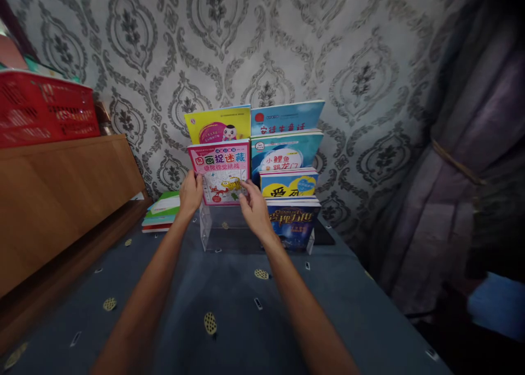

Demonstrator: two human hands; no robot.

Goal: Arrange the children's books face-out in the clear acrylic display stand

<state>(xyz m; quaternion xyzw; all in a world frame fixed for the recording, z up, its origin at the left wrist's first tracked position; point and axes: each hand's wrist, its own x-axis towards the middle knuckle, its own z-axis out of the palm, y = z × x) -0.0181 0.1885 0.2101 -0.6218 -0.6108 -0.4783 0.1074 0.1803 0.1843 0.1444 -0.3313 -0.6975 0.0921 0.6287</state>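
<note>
A pink picture book (223, 170) stands upright in the left column of a clear tiered book rack (205, 233). My left hand (191, 192) is closed on the book's left edge. At its lower right side, my right hand (255, 205) grips the other edge, thumb and finger on the cover. Behind it rises a yellow book (217, 124). In the right column stand a blue book (287, 118) at the back, a teal book (285, 151), a yellow and blue book (289, 185) and a dark blue book (295, 222) in front.
Several stacked books (162, 211), the top one green, lie left of the rack. A wooden cabinet (65, 200) with a red basket (49, 107) on it stands at left. A tied curtain (438, 200) hangs right. Dark patterned cloth (229, 287) covers the table.
</note>
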